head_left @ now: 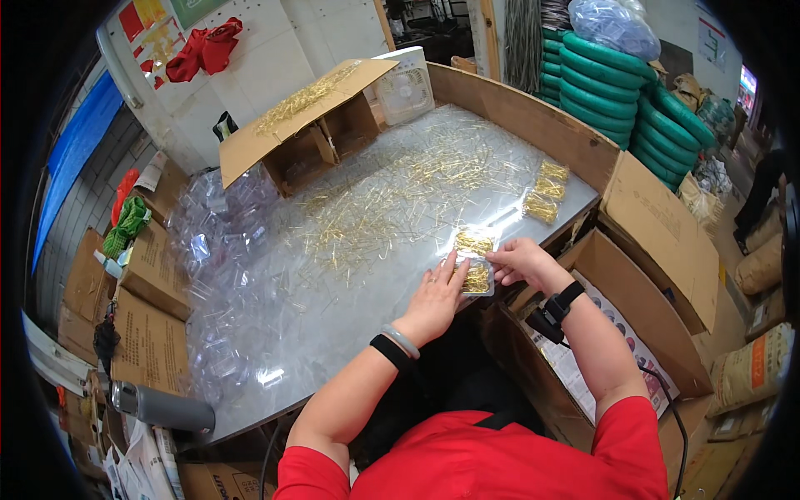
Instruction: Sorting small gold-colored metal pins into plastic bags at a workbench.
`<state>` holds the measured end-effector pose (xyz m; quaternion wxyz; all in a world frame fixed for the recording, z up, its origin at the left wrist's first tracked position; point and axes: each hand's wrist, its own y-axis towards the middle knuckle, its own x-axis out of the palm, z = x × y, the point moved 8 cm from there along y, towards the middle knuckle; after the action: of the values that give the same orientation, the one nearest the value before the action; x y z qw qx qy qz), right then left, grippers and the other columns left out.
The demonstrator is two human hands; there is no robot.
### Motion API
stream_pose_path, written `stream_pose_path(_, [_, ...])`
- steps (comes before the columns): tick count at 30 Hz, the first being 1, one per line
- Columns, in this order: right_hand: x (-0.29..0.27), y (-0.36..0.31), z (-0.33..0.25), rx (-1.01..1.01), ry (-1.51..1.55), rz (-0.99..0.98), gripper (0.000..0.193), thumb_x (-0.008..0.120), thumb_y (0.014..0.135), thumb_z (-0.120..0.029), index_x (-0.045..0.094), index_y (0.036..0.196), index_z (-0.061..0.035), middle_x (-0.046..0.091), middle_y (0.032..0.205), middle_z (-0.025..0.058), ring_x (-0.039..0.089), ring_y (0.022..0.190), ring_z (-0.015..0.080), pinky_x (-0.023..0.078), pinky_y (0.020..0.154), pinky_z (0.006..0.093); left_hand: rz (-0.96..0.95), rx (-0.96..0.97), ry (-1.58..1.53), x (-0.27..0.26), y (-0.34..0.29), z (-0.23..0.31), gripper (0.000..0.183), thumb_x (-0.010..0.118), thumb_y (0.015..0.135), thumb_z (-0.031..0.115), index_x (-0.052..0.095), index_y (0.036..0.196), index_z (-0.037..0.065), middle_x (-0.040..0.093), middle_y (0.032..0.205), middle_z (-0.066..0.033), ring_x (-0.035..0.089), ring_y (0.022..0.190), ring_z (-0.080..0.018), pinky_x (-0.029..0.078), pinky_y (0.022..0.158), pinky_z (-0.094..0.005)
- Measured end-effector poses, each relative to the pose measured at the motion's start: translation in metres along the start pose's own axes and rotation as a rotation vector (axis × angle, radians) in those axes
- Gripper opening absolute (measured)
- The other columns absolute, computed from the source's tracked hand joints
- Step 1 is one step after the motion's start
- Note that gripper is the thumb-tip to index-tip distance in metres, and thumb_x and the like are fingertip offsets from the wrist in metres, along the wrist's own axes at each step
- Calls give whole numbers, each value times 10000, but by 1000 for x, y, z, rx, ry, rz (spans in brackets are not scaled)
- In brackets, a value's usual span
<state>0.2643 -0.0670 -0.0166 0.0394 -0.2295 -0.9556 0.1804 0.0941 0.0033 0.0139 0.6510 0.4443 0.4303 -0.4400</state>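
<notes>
At the table's near edge lies a clear plastic pack (477, 292) filled with gold-coloured metal hooks. My left hand (433, 302) rests on its left side, fingers stretched out over the hooks. My right hand (523, 262) is at the pack's right side, thumb and fingertips pinched together at its edge; the exact grip is partly hidden. Beyond, loose gold hooks (358, 221) are strewn over the grey tabletop (333, 329). Several filled packs (546, 192) stand in a row by the right rim.
Empty clear plastic packs (221, 275) are heaped along the left side. A cardboard shelf (292, 125) and a white fan (406, 87) stand at the back. An open carton (642, 333) adjoins the table on the right. A grey bottle (162, 407) lies at the near left corner.
</notes>
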Motion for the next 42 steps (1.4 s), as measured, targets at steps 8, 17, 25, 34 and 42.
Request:
stream_pose_path(8, [-3, -8, 5, -35, -57, 6, 290, 651, 999, -239, 664, 1014, 50, 712, 804, 87, 682, 636, 129, 588, 597, 245, -10, 8, -195, -3, 7, 10, 606, 684, 917, 150, 429, 1444, -5, 359, 1546, -305, 496, 1279, -500, 447, 1067, -511])
stream_pose_path(17, [15, -14, 21, -32, 135, -31, 246, 567, 1049, -245, 605, 967, -16, 655, 812, 32, 664, 654, 103, 560, 524, 240, -43, 36, -145, -11, -4, 10, 783, 686, 913, 109, 252, 1543, -56, 290, 1593, -271, 402, 1370, -480, 375, 1137, -490])
stream_pose_path(25, [23, -27, 27, -47, 210, -62, 229, 545, 1062, -244, 592, 981, -35, 650, 805, 21, 635, 638, 98, 535, 556, 235, 11, 39, -206, -18, -17, 10, 987, 775, 853, 161, 133, 1561, -84, 246, 1602, -306, 336, 1435, -476, 325, 1191, -462])
stream_pose_path(34, [-18, -62, 34, -77, 301, 25, 131, 597, 1037, -193, 584, 982, -75, 657, 842, 19, 647, 663, 102, 538, 553, 229, 14, 0, -293, -29, -26, 20, 1028, 776, 862, 190, 83, 1562, -107, 198, 1605, -346, 265, 1485, -465, 292, 1214, -449])
stream_pose_path(42, [-93, -120, 48, -186, 368, 150, 146, 578, 1051, -223, 564, 979, -97, 651, 830, -8, 636, 641, 80, 510, 542, 229, -20, -151, -405, -47, -70, 10, 1030, 760, 881, 143, 43, 1602, -22, 173, 1644, -291, 203, 1537, -386, 205, 1245, -420])
